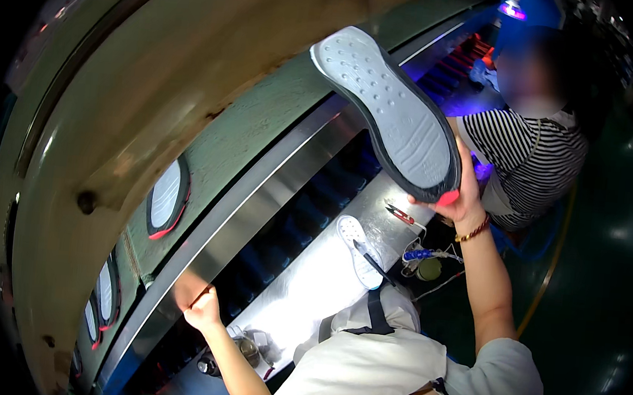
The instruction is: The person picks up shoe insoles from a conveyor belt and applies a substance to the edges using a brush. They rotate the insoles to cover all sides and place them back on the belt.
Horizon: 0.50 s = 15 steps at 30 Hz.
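My right hand (461, 199) is raised and grips a shoe sole (391, 114) by its heel end; the sole is grey with a dark rim and a red heel tip, its dotted underside facing me. My left hand (198, 301) rests on the metal edge of the machine (255, 215), fingers curled against the rail, with nothing visibly held. Another white sole (358, 250) lies on the shiny steel bench (308, 287) below, with a dark pen-like tool across it.
Several soles (167, 198) sit on the green conveyor surface at left. A person in a striped shirt (531, 156) works at the far right. A small metal cup (247, 349), a red-handled tool (403, 215) and wires lie on the bench.
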Each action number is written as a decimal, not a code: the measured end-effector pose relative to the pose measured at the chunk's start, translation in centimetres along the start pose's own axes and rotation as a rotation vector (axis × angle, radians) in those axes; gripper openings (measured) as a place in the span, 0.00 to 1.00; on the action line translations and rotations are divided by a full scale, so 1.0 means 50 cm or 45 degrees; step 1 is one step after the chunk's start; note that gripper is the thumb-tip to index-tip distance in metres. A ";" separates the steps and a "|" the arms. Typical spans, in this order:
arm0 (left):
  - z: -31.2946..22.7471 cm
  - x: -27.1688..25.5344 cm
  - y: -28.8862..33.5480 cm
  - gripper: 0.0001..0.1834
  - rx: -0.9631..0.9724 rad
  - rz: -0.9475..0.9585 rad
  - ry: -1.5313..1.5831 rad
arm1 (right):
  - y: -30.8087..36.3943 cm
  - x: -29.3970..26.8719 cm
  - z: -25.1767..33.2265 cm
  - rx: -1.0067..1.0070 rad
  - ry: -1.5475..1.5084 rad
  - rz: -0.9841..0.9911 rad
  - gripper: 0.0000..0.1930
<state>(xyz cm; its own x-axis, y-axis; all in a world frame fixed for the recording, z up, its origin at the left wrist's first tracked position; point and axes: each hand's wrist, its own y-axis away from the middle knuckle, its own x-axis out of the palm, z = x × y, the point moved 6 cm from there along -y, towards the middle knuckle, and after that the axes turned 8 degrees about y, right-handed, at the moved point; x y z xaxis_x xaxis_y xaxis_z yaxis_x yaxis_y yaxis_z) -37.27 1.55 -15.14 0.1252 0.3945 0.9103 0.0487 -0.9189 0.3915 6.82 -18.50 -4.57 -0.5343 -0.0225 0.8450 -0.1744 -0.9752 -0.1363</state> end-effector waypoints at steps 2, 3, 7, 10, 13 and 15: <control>-0.003 -0.003 -0.005 0.21 -0.002 0.011 0.006 | -0.052 0.028 0.015 0.069 0.041 -0.029 0.27; -0.009 -0.007 -0.008 0.21 -0.004 0.018 0.019 | -0.089 0.028 0.020 0.125 0.082 -0.072 0.26; 0.001 0.000 -0.005 0.20 -0.044 0.025 0.060 | -0.294 0.021 0.077 0.058 0.198 -0.226 0.32; 0.013 -0.003 -0.008 0.21 -0.102 -0.018 0.077 | -0.377 -0.046 0.142 -0.210 0.114 -0.729 0.43; 0.011 0.004 0.006 0.20 -0.162 0.012 0.097 | -0.387 -0.016 0.078 -0.321 0.386 -0.570 0.44; 0.009 -0.007 -0.007 0.21 -0.189 -0.026 0.128 | -0.361 0.006 0.013 -0.338 0.585 -0.598 0.44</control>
<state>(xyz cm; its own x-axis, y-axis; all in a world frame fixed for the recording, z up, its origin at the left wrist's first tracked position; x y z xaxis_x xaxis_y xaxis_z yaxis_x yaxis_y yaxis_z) -36.87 1.71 -15.64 0.0254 0.4184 0.9079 -0.0976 -0.9028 0.4188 10.36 -1.07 -1.53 -0.6378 0.5394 0.5498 -0.6365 -0.7711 0.0181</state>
